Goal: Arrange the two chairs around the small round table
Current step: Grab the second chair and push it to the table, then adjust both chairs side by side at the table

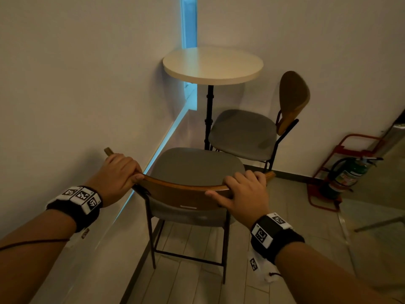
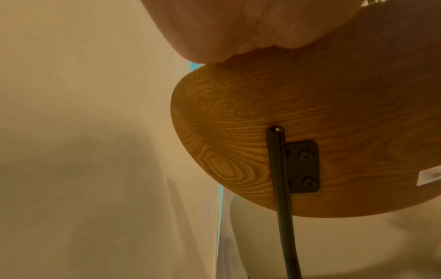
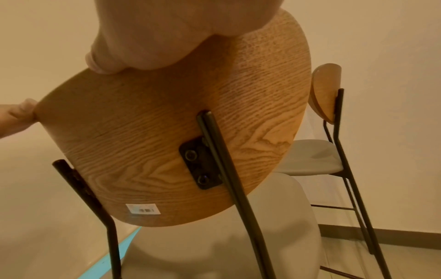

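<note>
A small round table (image 1: 212, 64) with a pale top and black post stands in the corner. The near chair (image 1: 197, 167), grey seat and wooden backrest (image 3: 171, 136), faces the table in front of me. My left hand (image 1: 119, 172) grips the left end of its backrest top edge, and my right hand (image 1: 243, 189) grips the right end, thumb on the back face. In the left wrist view the backrest (image 2: 310, 132) fills the frame under my palm. The second chair (image 1: 247, 132) stands to the right of the table, its backrest (image 1: 292, 99) toward the right wall.
Walls close in on the left and behind the table, with a blue-lit strip (image 1: 188, 23) in the corner. A fire extinguisher (image 1: 346, 174) in a red stand (image 1: 324, 172) sits on the floor at the right. Pale plank floor (image 1: 190, 281) lies below the near chair.
</note>
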Motion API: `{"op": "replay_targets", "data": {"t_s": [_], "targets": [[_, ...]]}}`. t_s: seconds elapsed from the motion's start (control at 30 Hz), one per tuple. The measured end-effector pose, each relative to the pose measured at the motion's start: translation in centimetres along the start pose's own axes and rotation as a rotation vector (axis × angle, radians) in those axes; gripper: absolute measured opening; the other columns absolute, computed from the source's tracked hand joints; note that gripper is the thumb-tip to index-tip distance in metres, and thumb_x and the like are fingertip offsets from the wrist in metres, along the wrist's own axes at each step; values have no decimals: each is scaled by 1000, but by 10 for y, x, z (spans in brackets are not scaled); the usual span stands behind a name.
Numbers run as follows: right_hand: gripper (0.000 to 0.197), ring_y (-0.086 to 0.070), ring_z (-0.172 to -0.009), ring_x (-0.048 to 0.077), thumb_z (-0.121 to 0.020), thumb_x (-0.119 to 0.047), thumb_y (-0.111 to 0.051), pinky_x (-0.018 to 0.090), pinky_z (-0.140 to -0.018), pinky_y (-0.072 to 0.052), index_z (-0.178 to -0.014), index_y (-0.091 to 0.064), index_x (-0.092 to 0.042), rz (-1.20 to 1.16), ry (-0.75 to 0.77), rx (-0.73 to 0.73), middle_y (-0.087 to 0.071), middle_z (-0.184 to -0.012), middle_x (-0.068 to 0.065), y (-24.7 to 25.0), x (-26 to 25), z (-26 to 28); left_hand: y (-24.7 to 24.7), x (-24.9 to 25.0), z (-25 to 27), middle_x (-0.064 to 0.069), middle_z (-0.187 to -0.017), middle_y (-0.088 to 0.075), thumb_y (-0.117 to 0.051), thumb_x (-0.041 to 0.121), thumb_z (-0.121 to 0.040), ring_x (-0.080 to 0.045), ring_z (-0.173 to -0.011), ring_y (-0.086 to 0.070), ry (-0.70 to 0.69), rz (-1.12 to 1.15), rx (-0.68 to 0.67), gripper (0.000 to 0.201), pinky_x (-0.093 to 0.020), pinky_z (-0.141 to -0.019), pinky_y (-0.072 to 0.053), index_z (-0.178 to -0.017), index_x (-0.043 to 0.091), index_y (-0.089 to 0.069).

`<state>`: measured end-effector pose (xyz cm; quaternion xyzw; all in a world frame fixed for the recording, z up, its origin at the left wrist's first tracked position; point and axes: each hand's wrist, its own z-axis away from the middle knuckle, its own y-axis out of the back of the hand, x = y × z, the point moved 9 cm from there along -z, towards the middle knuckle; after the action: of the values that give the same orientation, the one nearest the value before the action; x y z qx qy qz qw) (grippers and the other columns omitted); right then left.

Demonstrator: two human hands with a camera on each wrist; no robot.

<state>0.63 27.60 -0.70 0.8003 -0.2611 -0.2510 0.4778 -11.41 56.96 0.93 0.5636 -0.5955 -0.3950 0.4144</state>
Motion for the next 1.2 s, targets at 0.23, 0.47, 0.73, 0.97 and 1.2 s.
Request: {"op": "replay_targets", "data": {"t_s": [0.23, 0.47, 0.73, 0.97, 1.2], "targets": [[63, -58, -92, 17, -94, -85, -30, 46, -101, -38, -96, -66, -34, -71, -10, -139, -68, -94, -10, -3, 2, -2, 1, 1, 1, 13, -85, -56, -28, 47, -102, -11, -82, -48, 63, 29, -13, 34, -47, -102, -38, -89, 32, -55], [50, -49, -135, 17, -101, -60, -47, 50, -125, -27, -142, -55, -32, -343, 273, -223, -60, -139, -4, 20, 27, 16, 6, 10, 21, -14, -132, -61, -28, 45, -101, -40, -122, -52, 411, -122, 32, 51, -54, -103, -37, -116, 18, -69], [32, -51, -129, 10, -100, -40, -57, 38, -109, -44, -132, -61, -35, -464, 405, -325, -60, -138, -8, 41, 183, 93, -9, 131, 30, -28, -147, -47, -37, 50, -94, -48, -132, -40, 964, -8, 264, 63, -56, -112, -29, -140, 10, -53], [30, -48, -112, -4, -99, -49, -46, 19, -96, -39, -117, -68, -40, -391, 377, -388, -57, -122, -21, 14, 343, 56, -23, 185, 19, -29, -149, -42, -37, 57, -94, -47, -136, -36, 1182, 23, 297, 69, -58, -113, -31, -148, 15, -44], [15, -57, -95, 9, -91, -14, -77, 34, -82, -47, -98, -76, -27, -292, 387, -264, -65, -103, -7, 2, 473, -65, -53, 199, 6, -29, -139, -50, -31, 52, -100, -44, -129, -43, 1351, 123, 548, 65, -60, -107, -37, -154, 15, -34]]}}
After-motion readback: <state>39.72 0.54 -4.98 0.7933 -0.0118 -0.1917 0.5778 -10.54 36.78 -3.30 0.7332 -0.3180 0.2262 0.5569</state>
